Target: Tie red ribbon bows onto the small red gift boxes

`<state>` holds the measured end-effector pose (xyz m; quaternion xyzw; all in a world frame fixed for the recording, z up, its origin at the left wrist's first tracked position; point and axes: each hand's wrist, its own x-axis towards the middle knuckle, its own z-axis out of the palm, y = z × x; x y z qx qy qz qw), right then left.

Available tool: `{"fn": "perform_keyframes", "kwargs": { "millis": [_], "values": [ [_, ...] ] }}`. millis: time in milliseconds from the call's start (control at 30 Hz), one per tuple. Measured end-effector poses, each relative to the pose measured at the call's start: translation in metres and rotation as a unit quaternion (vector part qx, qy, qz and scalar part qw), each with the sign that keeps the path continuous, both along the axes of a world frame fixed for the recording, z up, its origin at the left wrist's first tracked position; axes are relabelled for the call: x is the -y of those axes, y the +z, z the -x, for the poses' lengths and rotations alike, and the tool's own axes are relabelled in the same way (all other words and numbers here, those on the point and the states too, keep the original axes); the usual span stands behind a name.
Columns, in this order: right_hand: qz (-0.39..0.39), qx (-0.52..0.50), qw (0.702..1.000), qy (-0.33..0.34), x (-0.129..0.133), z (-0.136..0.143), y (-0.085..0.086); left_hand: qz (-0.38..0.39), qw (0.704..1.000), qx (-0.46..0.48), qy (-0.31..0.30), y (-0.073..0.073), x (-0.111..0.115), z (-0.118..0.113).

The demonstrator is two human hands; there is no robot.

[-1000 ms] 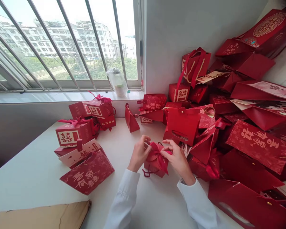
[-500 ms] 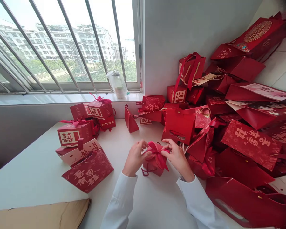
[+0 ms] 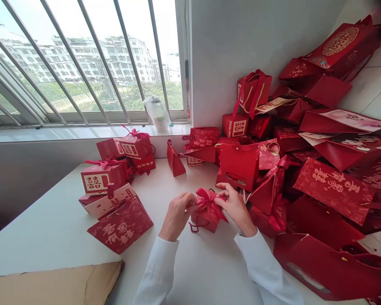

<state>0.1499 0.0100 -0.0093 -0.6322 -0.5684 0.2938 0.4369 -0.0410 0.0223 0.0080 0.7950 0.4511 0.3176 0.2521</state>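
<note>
Head view: Fingers of the left hand [image 3: 178, 216] and right hand [image 3: 235, 208] clamp the two sides of a soft ribbon bow [image 3: 204, 195] atop a small red box [image 3: 206, 222] of folded card, set on the smooth white counter [image 3: 203, 262] between them. One twisted cord [image 3: 194, 228] loops beside its base. Two boxes [image 3: 116, 174] with cream panels sit in the left cluster, near a mottled, wedge-shaped package [image 3: 120, 226]; at right spreads a heap of red packages [image 3: 333, 188] (too overlapped to count). One rough-edged cardboard sheet [image 3: 51, 286] lies at near left. Behind, one plastic-wrapped cup [image 3: 158, 120] stands on the sill [image 3: 108, 130] of a barred window [image 3: 92, 63], beside a pale grey wall [image 3: 241, 38].
</note>
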Motion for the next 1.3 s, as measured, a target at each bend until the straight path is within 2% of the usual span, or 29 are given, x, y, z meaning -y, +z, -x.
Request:
{"fn": "perform_keyframes", "kwargs": {
  "millis": [133,233,333,500,600,700,833,967,1133,1233,1300],
  "values": [
    [0.011,-0.017,1.0,0.009,-0.002,0.0,-0.003,-0.17,0.982,-0.071,-0.025,-0.018,0.005,0.007],
    [0.02,-0.047,0.998,0.024,-0.003,0.001,-0.005,-0.231,0.969,-0.081,-0.014,-0.029,0.004,0.012],
    [0.021,-0.064,0.997,0.031,-0.003,0.001,-0.006,-0.221,0.974,-0.057,-0.006,-0.031,0.003,0.012],
    [0.019,-0.092,0.995,0.045,-0.003,0.0,-0.007,-0.12,0.993,-0.003,-0.02,-0.019,0.008,0.001],
    [0.019,-0.099,0.994,0.048,-0.002,-0.001,-0.007,-0.087,0.996,-0.007,0.009,-0.015,0.008,-0.01],
    [0.02,-0.105,0.993,0.054,-0.002,-0.002,-0.006,-0.094,0.995,-0.023,0.04,-0.015,0.006,-0.019],
    [0.025,-0.122,0.991,0.057,-0.004,-0.001,-0.005,-0.132,0.989,-0.063,0.034,-0.014,0.0,-0.024],
    [0.029,-0.138,0.988,0.06,-0.006,-0.001,-0.006,-0.174,0.982,-0.069,-0.022,-0.015,-0.007,-0.021],
    [0.025,-0.161,0.985,0.064,-0.009,-0.001,-0.008,-0.211,0.974,-0.028,-0.081,-0.026,-0.014,-0.014],
    [0.027,-0.169,0.983,0.067,-0.01,-0.001,-0.007,-0.196,0.977,-0.003,-0.087,-0.029,-0.014,-0.012],
    [0.024,-0.178,0.981,0.069,-0.009,-0.001,-0.007,-0.163,0.984,-0.004,-0.066,-0.028,-0.013,-0.012]
  ]
}}
